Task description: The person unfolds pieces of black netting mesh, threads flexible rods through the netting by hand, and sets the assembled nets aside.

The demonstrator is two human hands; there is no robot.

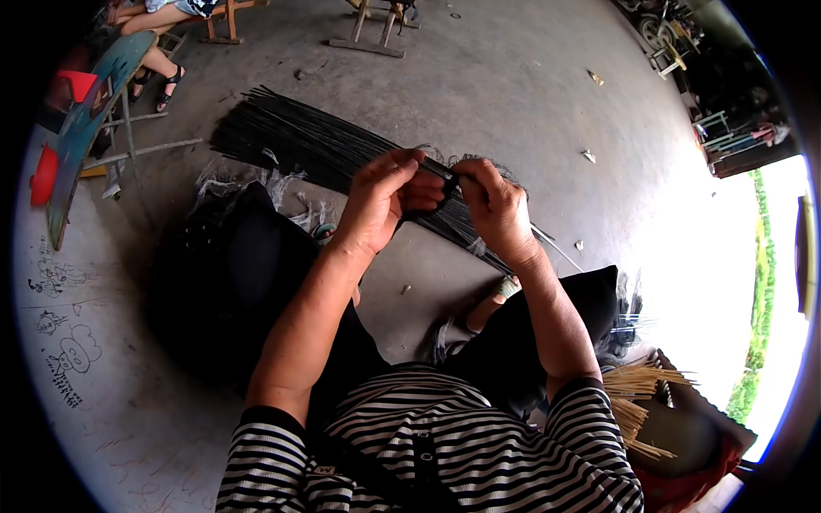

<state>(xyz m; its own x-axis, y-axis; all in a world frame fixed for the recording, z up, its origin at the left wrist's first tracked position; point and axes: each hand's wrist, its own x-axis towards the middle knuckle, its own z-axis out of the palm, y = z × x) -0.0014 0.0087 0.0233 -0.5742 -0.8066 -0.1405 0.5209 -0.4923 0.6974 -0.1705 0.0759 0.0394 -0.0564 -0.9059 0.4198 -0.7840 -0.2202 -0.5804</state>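
Note:
Both hands are raised in front of me, close together. My left hand (pixel 385 198) is closed, its thumb pressed to the forefinger near one end of a small thin black strip (pixel 447 178). Fingers of my right hand (pixel 498 207) pinch the strip's other side. Its exact kind is too small to make out. Below the hands, on the floor, lies a long bundle of thin black rods (pixel 286 141), running from upper left to lower right. My hands partly cover that bundle.
Pale sticks (pixel 637 402) are piled at lower right. At left stands a tilted blue-green table (pixel 107 85) with a red container (pixel 43 175) beside it. Another person's legs (pixel 158 60) show at upper left. A wooden stand (pixel 372 43) is at the top.

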